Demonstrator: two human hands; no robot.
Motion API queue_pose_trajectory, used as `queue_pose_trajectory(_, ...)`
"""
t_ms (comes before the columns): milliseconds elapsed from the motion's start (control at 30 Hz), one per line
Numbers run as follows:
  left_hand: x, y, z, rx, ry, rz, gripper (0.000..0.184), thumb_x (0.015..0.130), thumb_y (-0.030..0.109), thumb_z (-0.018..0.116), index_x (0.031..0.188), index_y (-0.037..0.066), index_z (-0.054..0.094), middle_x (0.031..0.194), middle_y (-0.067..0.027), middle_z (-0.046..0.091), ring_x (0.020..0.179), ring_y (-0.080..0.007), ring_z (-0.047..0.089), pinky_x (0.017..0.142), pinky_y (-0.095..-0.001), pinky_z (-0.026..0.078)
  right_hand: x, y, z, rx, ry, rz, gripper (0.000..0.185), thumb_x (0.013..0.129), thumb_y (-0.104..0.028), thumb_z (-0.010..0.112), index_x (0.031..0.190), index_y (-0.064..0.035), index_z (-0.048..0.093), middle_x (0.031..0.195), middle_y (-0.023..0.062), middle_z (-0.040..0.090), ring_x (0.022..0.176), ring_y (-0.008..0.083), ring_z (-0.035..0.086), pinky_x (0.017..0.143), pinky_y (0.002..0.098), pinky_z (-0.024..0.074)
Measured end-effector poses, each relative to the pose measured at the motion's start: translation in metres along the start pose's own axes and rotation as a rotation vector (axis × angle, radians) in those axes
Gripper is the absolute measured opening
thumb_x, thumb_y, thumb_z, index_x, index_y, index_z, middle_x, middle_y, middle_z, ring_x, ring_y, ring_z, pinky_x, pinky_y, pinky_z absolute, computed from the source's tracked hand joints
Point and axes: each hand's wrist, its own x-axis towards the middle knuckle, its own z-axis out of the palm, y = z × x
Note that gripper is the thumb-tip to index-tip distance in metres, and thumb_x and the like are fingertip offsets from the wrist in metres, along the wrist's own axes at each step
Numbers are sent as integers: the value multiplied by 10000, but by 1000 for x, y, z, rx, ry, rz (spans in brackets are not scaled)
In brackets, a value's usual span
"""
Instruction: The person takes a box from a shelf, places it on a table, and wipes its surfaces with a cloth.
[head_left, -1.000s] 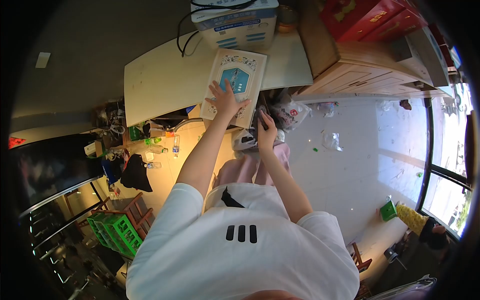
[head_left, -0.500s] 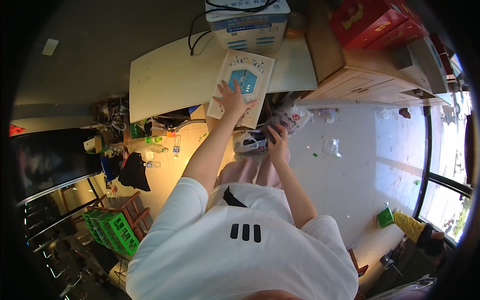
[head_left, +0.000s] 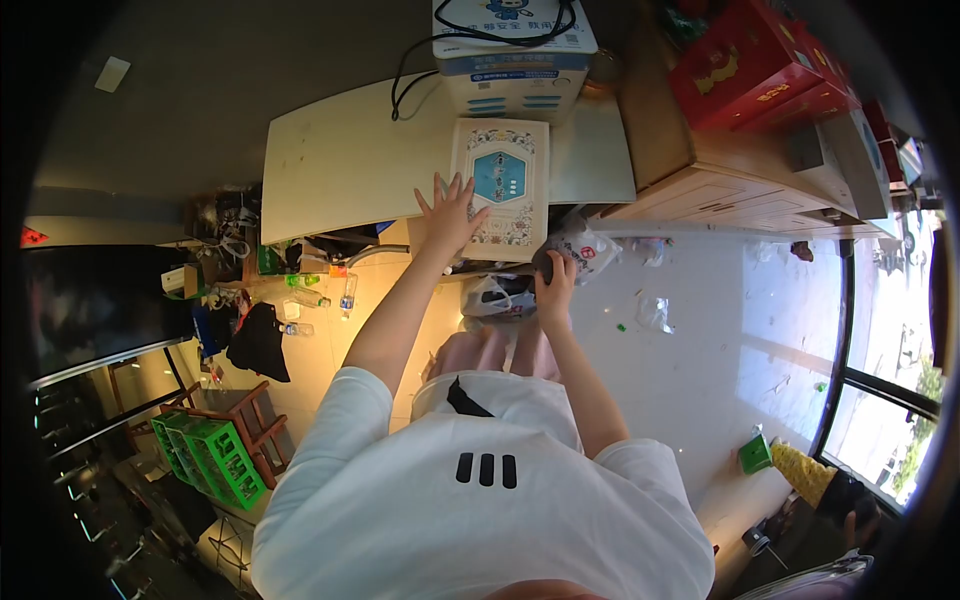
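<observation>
A cream box with a blue hexagonal label (head_left: 499,178) lies on the pale tabletop (head_left: 350,165), its near end at the table's front edge. My left hand (head_left: 450,218) rests with spread fingers on the box's left side. At the near right corner of the box, my right hand (head_left: 556,282) is closed around a dark grey cloth (head_left: 543,264). Its exact shape is partly hidden by my fingers.
A white and blue carton (head_left: 515,75) with a black cable stands behind the box. To the right are a wooden cabinet (head_left: 720,180) and red boxes (head_left: 755,75). Plastic bags (head_left: 497,297) are below the table edge, and bottles (head_left: 347,298) on the floor.
The box has turned to lie straighter. My left hand has shifted from its middle to its left side. My right hand has moved with the dark cloth toward the box's near right corner.
</observation>
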Motion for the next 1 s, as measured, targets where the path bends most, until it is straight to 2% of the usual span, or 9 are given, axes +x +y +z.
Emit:
queue_pose_trajectory(67, -9, 6, -2, 1, 18, -5, 698, 809, 581, 502, 1355, 159, 398, 1414, -77, 340, 1352, -339, 170, 1011, -680, 66, 13, 11, -10, -38, 0, -18, 379, 714, 20, 588, 1083, -26, 521, 1082, 170, 494, 1034, 365, 468, 903, 419, 387)
queue_pose_trajectory(167, -19, 14, -8, -14, 11, -10, 694, 810, 570, 507, 1354, 154, 397, 1369, -113, 383, 1329, -357, 208, 1012, -677, 73, 38, 27, -24, -43, -12, -34, 357, 705, 24, 588, 1055, -25, 538, 1053, 167, 508, 1018, 363, 477, 891, 416, 394)
queue_pose_trajectory(267, -33, 23, -10, -34, 50, 15, 719, 797, 589, 508, 1346, 135, 403, 1258, -147, 441, 1269, -374, 281, 1006, -669, 96, 73, 42, -35, -70, -22, -33, 356, 691, 26, 587, 1039, -44, 553, 1031, 156, 521, 1009, 356, 478, 900, 420, 379)
queue_pose_trajectory(400, -43, 35, -3, -71, 107, 25, 708, 787, 576, 538, 1330, 136, 425, 1217, -145, 415, 1232, -384, 294, 997, -654, 136, 109, 55, -45, -114, -61, -66, 339, 689, 48, 571, 1018, -32, 562, 1015, 164, 536, 980, 365, 496, 869, 418, 402)
queue_pose_trajectory(633, -45, 43, 12, -107, 77, -43, 774, 751, 601, 560, 1351, 144, 386, 1208, -153, 402, 1241, -377, 282, 992, -658, 140, 173, 57, -32, -143, -115, -136, 318, 705, 63, 555, 1012, -17, 579, 1030, 177, 558, 974, 372, 519, 845, 415, 428)
queue_pose_trajectory(833, -17, 27, -7, -76, 75, 71, 885, 664, 644, 617, 1375, 196, 339, 1312, -123, 360, 1291, -379, 226, 988, -685, 102, 242, 51, -5, -200, -246, -141, 270, 784, 21, 543, 1045, -40, 581, 1074, 150, 536, 1035, 336, 487, 873, 419, 434)
queue_pose_trajectory(900, -6, 15, -7, -44, -3, 132, 805, 715, 580, 613, 1372, 202, 341, 1341, -96, 366, 1316, -336, 226, 1001, -680, 77, 262, 45, 8, -228, -317, -123, 259, 806, 4, 542, 1059, -44, 576, 1106, 146, 523, 1049, 331, 481, 889, 409, 435)
queue_pose_trajectory(933, -1, 11, -5, -43, -7, 129, 805, 715, 580, 613, 1372, 202, 341, 1341, -96, 366, 1316, -336, 226, 1001, -680, 77, 268, 41, 13, -196, -273, -179, 275, 773, 23, 551, 1043, -17, 580, 1062, 156, 552, 987, 345, 517, 876, 404, 429)
queue_pose_trajectory(1000, 5, 4, -3, -100, -39, 146, 618, 819, 372, 580, 1365, 196, 349, 1346, -89, 388, 1316, -277, 276, 1030, -642, 60, 277, 37, 15, -220, -292, -168, 268, 798, 5, 547, 1063, -29, 574, 1097, 150, 532, 1024, 334, 496, 889, 402, 430)
